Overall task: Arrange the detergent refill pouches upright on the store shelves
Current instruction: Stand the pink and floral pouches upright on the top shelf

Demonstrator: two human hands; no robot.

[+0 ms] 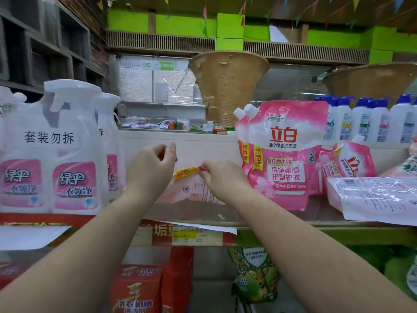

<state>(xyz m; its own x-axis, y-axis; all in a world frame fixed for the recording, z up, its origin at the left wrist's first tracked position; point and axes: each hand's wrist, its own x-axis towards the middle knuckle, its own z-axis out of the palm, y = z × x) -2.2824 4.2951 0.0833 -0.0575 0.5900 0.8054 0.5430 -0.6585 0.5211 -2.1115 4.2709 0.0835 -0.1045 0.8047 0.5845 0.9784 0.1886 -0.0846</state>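
pinching the top edge of a soft, floppy pouch [191, 188] near the shelf [293, 224] front edge, the right hand [223, 177] grips it while the left hand [151, 168] curls loosely closed beside it, seemingly empty.

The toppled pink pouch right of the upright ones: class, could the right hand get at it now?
Probably yes: the toppled pouch lies uncovered, but the right hand must first release the pouch it grips.
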